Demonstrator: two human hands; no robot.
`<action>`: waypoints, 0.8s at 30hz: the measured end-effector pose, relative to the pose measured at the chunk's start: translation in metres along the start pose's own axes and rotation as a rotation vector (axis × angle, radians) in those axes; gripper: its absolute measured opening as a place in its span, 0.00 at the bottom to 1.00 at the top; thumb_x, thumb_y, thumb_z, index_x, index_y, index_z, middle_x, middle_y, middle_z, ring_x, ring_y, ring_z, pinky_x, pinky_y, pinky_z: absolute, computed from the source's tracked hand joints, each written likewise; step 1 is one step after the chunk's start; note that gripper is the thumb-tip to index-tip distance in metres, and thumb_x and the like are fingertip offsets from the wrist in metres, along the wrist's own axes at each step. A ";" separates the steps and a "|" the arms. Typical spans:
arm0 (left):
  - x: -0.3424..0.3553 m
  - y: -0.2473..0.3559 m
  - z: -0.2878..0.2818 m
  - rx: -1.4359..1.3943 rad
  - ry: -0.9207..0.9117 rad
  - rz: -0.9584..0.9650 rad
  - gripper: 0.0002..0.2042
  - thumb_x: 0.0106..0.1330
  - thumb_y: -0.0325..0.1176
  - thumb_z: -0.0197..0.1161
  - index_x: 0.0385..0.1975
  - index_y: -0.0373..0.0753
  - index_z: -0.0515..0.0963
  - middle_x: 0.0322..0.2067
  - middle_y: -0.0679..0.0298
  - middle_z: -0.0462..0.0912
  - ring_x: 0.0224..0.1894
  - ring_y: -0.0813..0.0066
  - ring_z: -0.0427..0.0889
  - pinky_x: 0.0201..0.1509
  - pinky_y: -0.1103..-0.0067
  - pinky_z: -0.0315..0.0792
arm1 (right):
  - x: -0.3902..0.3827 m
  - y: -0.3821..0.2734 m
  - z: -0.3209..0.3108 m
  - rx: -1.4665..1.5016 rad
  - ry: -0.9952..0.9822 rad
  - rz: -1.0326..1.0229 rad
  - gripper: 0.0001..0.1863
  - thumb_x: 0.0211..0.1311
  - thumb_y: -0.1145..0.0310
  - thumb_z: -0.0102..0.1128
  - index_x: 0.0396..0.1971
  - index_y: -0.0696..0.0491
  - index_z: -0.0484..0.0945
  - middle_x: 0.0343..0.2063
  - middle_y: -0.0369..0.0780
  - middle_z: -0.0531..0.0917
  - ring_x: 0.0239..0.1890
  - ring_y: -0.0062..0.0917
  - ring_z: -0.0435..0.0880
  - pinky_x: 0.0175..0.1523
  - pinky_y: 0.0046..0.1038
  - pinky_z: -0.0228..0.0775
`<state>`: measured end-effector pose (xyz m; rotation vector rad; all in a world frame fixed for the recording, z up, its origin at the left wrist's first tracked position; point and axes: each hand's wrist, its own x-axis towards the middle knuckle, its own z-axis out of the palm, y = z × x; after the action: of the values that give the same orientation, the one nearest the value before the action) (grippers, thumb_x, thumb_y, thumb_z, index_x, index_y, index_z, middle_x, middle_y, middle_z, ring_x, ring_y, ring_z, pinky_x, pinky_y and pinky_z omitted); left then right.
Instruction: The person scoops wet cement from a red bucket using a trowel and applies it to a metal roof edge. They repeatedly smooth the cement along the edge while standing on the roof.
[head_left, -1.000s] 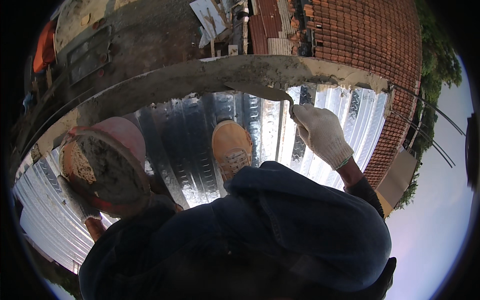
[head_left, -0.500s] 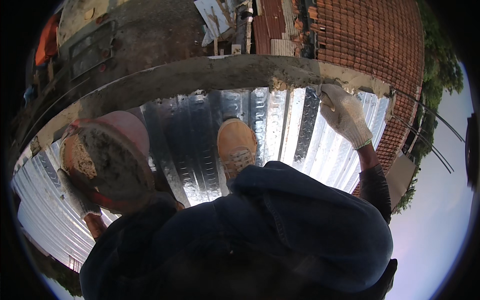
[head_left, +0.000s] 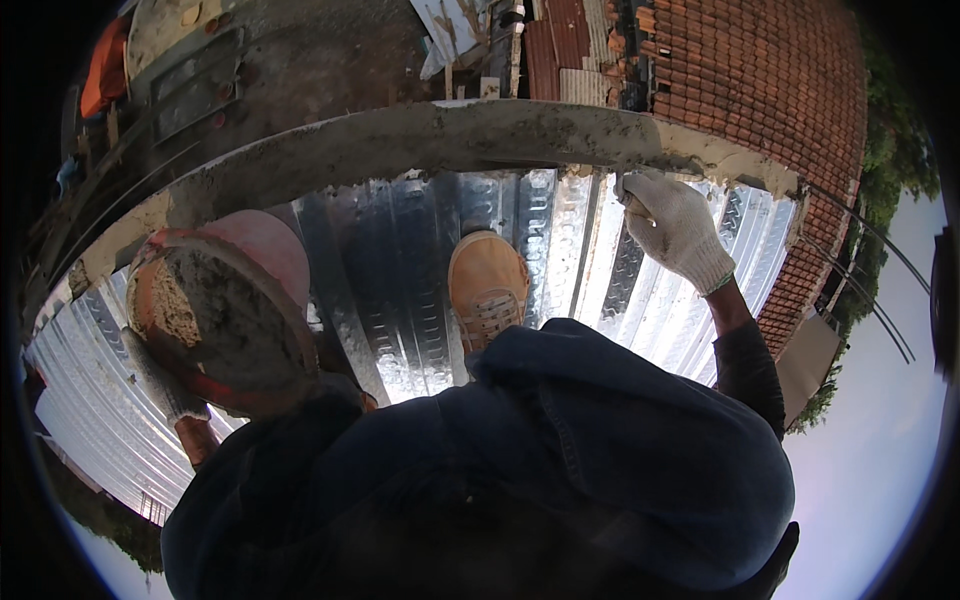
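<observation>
My right hand (head_left: 670, 225), in a pale knit glove, is closed on a trowel (head_left: 625, 190) at the concrete ledge (head_left: 400, 135); much of the blade is hard to make out against the dark mortar. My left hand (head_left: 160, 380), gloved too, grips the side of a red-orange container (head_left: 215, 385) of wet grey mortar (head_left: 240, 315), with a patch of drier sandy material at its left. A pink rounded object (head_left: 255, 245) shows behind that container.
My tan shoe (head_left: 485, 285) and bent knees are over ribbed shiny metal decking (head_left: 390, 270). Beyond the ledge lie a tiled roof (head_left: 750, 80), corrugated sheets (head_left: 560, 50), boards and an orange object (head_left: 105, 70). Metal rods (head_left: 885, 240) stick out at right.
My right hand has moved right and upward along the ledge, turning the trowel, whose blade was plainly visible earlier. The view has shifted slightly; my left hand still holds the container.
</observation>
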<state>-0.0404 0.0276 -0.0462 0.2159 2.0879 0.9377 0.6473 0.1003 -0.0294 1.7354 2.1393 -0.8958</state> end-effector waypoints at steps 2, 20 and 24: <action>-0.003 0.000 0.004 0.030 -0.004 0.019 0.45 0.86 0.71 0.40 0.91 0.47 0.45 0.90 0.54 0.48 0.91 0.50 0.46 0.93 0.51 0.45 | 0.011 -0.002 0.001 0.026 0.093 -0.093 0.07 0.66 0.73 0.64 0.43 0.54 0.82 0.33 0.46 0.85 0.38 0.47 0.89 0.46 0.47 0.82; -0.002 -0.002 -0.003 -0.051 0.018 -0.035 0.45 0.88 0.68 0.46 0.91 0.40 0.48 0.87 0.54 0.55 0.87 0.57 0.56 0.90 0.59 0.53 | 0.023 0.000 -0.044 -0.047 -0.243 -0.126 0.07 0.67 0.74 0.61 0.43 0.54 0.80 0.36 0.46 0.85 0.40 0.46 0.89 0.48 0.46 0.83; 0.002 -0.001 -0.005 0.028 0.058 -0.030 0.44 0.89 0.67 0.45 0.90 0.40 0.48 0.87 0.53 0.55 0.87 0.57 0.57 0.90 0.59 0.54 | 0.028 -0.004 -0.050 -0.068 -0.160 -0.153 0.05 0.65 0.74 0.62 0.40 0.55 0.79 0.31 0.44 0.84 0.35 0.43 0.88 0.43 0.45 0.82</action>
<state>-0.0454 0.0252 -0.0466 0.1737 2.1527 0.9073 0.6455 0.1520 -0.0043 1.4332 2.1915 -0.9531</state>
